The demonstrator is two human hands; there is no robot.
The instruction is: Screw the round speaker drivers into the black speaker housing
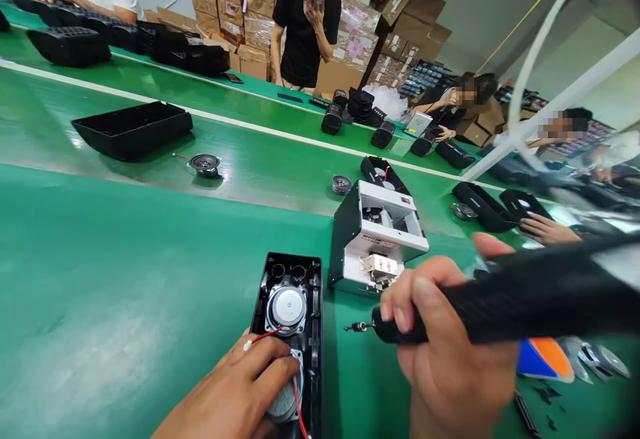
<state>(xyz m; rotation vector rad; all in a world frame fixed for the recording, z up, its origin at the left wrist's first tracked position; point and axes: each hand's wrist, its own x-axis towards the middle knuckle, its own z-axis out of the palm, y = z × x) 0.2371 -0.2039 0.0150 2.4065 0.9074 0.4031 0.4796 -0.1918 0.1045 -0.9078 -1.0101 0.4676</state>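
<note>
Head view: the left hand is pressing fingers flat on a speaker in the black housing, whose long axis is running away from the viewer; the right hand is gripping a screwdriver, closed around it, tip pointing left toward the housing.

Bright overhead light glares off the green table (edges bend, near foreground blurs).

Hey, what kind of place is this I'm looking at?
Most likely a speaker assembly line in a factory: a long green workbench, an open speaker housing under the left hand, an electric screwdriver in the right hand, and stacked cardboard boxes.
</note>
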